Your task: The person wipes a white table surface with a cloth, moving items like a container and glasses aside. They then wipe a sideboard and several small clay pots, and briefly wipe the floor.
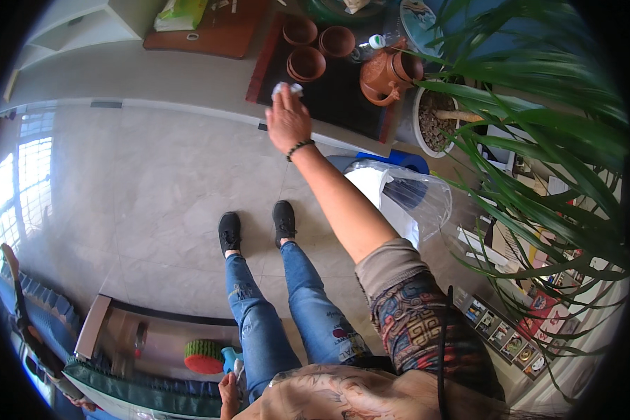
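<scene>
My right hand (289,123), with a dark bead bracelet at the wrist, presses a crumpled white tissue (295,88) onto the front left part of a black table runner (341,100) with red ends. Just beyond it, brown clay cups (307,64) stand in small stacks on the runner. A carved clay teapot (380,79) is to their right, with more cups against it. Low beside my left leg, my left hand (228,391) is closed on a light-blue object (232,358) with white parts. It resembles a spray bottle, but its lower part is hidden.
A plastic bottle (368,48) lies behind the teapot. Right of the cabinet, a potted plant (437,123) spreads long leaves. Below it stands a bin with a clear liner (425,194). A low glass-topped table (157,336) and another person's bare foot (10,260) are at lower left.
</scene>
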The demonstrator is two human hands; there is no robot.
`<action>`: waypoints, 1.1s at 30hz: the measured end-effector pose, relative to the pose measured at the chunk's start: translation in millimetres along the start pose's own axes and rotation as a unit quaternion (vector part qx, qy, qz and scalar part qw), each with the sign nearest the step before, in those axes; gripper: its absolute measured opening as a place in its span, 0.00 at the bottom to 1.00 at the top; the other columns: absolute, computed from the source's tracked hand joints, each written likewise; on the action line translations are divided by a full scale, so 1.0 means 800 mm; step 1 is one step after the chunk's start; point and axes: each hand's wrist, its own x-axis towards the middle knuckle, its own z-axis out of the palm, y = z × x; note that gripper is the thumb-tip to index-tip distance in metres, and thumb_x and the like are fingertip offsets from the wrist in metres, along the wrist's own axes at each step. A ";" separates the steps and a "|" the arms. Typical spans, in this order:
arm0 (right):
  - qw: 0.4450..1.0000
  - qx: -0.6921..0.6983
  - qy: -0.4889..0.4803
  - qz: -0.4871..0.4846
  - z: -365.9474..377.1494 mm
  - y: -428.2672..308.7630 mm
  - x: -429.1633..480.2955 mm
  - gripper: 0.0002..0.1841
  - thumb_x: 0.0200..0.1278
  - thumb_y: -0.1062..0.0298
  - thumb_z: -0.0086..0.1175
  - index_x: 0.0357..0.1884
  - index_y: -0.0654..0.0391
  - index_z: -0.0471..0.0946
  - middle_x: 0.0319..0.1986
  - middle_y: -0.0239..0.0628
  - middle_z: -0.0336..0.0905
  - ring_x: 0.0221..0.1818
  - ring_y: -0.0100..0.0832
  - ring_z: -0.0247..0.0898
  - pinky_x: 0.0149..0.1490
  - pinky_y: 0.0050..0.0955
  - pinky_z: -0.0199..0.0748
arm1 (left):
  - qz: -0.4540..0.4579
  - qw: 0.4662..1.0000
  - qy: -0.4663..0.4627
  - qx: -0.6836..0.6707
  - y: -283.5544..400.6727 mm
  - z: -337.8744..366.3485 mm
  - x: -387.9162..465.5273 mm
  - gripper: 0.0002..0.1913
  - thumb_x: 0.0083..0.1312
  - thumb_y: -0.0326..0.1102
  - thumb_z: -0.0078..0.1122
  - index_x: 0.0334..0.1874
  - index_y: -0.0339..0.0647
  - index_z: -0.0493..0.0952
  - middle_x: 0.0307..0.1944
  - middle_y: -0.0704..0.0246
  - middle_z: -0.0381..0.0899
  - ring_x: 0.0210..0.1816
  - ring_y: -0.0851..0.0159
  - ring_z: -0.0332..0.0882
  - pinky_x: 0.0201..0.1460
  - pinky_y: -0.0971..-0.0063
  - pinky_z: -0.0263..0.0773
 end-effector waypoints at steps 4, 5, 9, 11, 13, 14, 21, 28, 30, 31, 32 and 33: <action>0.999 0.040 0.007 -0.030 -0.007 0.013 0.020 0.22 0.61 0.62 0.52 0.54 0.62 0.68 0.64 0.48 0.58 0.64 0.47 0.60 0.62 0.41 0.62 | 0.021 1.000 -0.019 -0.002 0.003 -0.001 0.002 0.18 0.68 0.43 0.55 0.42 0.30 0.80 0.32 0.72 0.80 0.33 0.75 0.72 0.37 0.80 0.68; 0.999 0.036 -0.005 -0.027 -0.011 0.022 0.006 0.22 0.61 0.61 0.52 0.55 0.63 0.68 0.64 0.49 0.57 0.64 0.47 0.59 0.63 0.41 0.62 | 0.021 1.000 -0.007 0.007 0.002 -0.005 0.001 0.18 0.68 0.42 0.55 0.42 0.30 0.80 0.32 0.72 0.80 0.33 0.75 0.73 0.37 0.80 0.68; 0.999 -0.015 -0.031 0.000 -0.027 0.103 -0.062 0.22 0.62 0.61 0.50 0.54 0.64 0.67 0.65 0.50 0.55 0.63 0.49 0.60 0.63 0.43 0.62 | -0.009 0.999 0.023 -0.020 -0.012 -0.004 -0.004 0.17 0.68 0.42 0.56 0.43 0.30 0.80 0.32 0.72 0.80 0.33 0.75 0.73 0.37 0.80 0.69; 0.997 -0.029 -0.050 0.044 -0.043 0.150 -0.046 0.20 0.63 0.61 0.49 0.53 0.64 0.68 0.65 0.52 0.55 0.62 0.51 0.61 0.62 0.44 0.63 | -0.028 0.997 0.002 -0.076 -0.047 -0.015 0.014 0.17 0.67 0.42 0.56 0.43 0.30 0.80 0.32 0.72 0.81 0.33 0.75 0.73 0.37 0.80 0.69; 0.996 -0.029 -0.057 0.058 -0.053 0.174 -0.013 0.22 0.64 0.60 0.49 0.54 0.64 0.66 0.65 0.53 0.54 0.61 0.52 0.61 0.61 0.43 0.64 | -0.019 0.999 0.007 -0.038 -0.041 -0.010 0.018 0.18 0.68 0.43 0.56 0.43 0.31 0.80 0.32 0.73 0.80 0.33 0.75 0.73 0.36 0.80 0.69; 0.997 -0.033 -0.037 0.050 -0.053 0.179 -0.009 0.22 0.64 0.60 0.49 0.55 0.64 0.66 0.65 0.53 0.54 0.61 0.53 0.61 0.61 0.42 0.64 | -0.012 1.000 -0.003 -0.017 -0.016 -0.002 0.013 0.18 0.68 0.43 0.56 0.43 0.31 0.80 0.32 0.73 0.80 0.33 0.75 0.73 0.36 0.80 0.68; 0.988 -0.123 -0.056 0.075 -0.065 0.225 -0.089 0.24 0.64 0.61 0.51 0.58 0.65 0.66 0.62 0.54 0.59 0.63 0.50 0.58 0.66 0.42 0.56 | -0.024 1.000 0.013 -0.004 -0.014 0.002 0.005 0.18 0.68 0.43 0.55 0.44 0.32 0.80 0.32 0.73 0.80 0.30 0.75 0.72 0.32 0.80 0.67; 0.990 0.021 -0.024 0.134 -0.074 0.248 -0.067 0.12 0.56 0.61 0.58 0.37 0.58 0.79 0.61 0.51 0.63 0.60 0.52 0.62 0.62 0.39 0.63 | 0.041 0.999 0.008 -0.003 0.009 0.005 0.006 0.18 0.68 0.42 0.55 0.44 0.31 0.80 0.33 0.71 0.81 0.32 0.75 0.74 0.36 0.80 0.69; 0.984 0.071 0.065 0.150 -0.083 0.248 -0.072 0.07 0.51 0.64 0.62 0.24 0.56 0.80 0.57 0.49 0.68 0.56 0.49 0.68 0.56 0.38 0.69 | 0.026 1.000 0.000 -0.013 0.007 0.002 0.007 0.17 0.68 0.42 0.55 0.44 0.31 0.80 0.33 0.71 0.81 0.33 0.75 0.74 0.37 0.80 0.69; 0.974 0.070 0.068 0.203 -0.095 0.243 -0.069 0.07 0.51 0.64 0.62 0.27 0.57 0.80 0.53 0.46 0.72 0.52 0.46 0.71 0.52 0.38 0.72 | 0.018 1.000 -0.001 -0.019 0.007 0.002 0.005 0.17 0.68 0.42 0.55 0.44 0.31 0.80 0.33 0.72 0.81 0.33 0.75 0.74 0.37 0.80 0.69; 0.964 0.078 0.115 0.226 -0.105 0.241 -0.058 0.08 0.52 0.64 0.62 0.31 0.57 0.79 0.50 0.43 0.74 0.47 0.44 0.75 0.45 0.36 0.74 | 0.019 1.000 0.002 -0.017 0.006 0.003 0.003 0.17 0.68 0.42 0.55 0.44 0.31 0.80 0.33 0.71 0.81 0.33 0.75 0.74 0.38 0.80 0.69; 0.951 0.080 0.164 0.250 -0.119 0.246 -0.047 0.09 0.53 0.64 0.62 0.34 0.57 0.79 0.46 0.41 0.77 0.43 0.41 0.78 0.39 0.34 0.76 | 0.021 1.000 -0.001 -0.012 0.009 0.004 0.005 0.17 0.68 0.42 0.55 0.44 0.31 0.80 0.33 0.71 0.81 0.33 0.75 0.74 0.38 0.80 0.69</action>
